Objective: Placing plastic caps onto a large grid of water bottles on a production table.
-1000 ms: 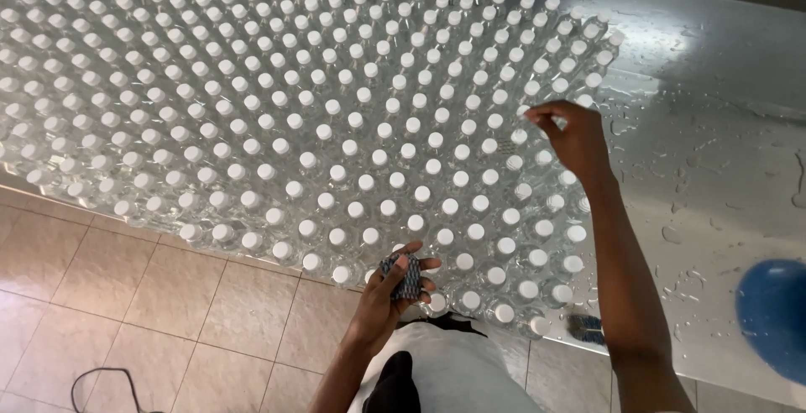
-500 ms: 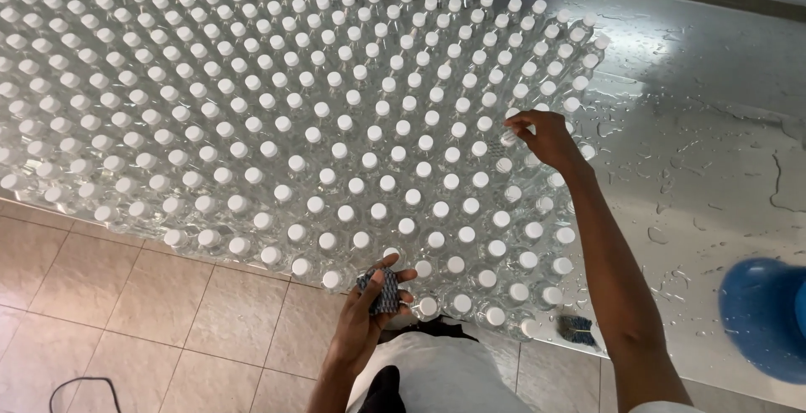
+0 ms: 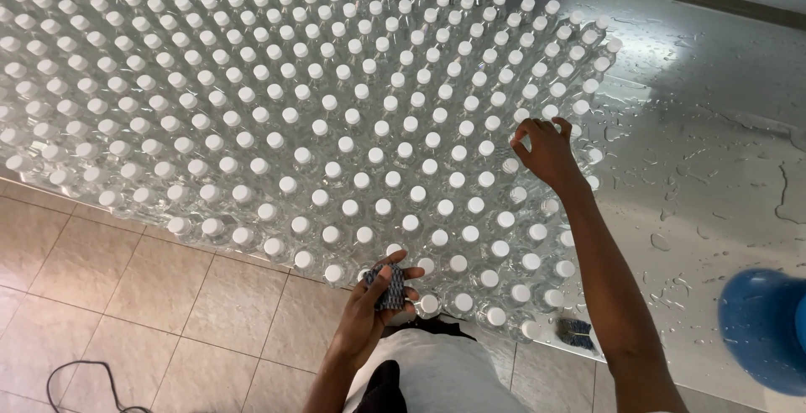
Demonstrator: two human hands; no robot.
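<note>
One view only, from the person's head, looking almost straight down and slightly ahead over a steel table (image 3: 705, 178). It sits high enough to take in both forearms whole. The left hand (image 3: 374, 308) is near the bottom edge, close under the lens; the right hand (image 3: 546, 153) reaches further out, mid-frame. No second view shares the scene.
</note>
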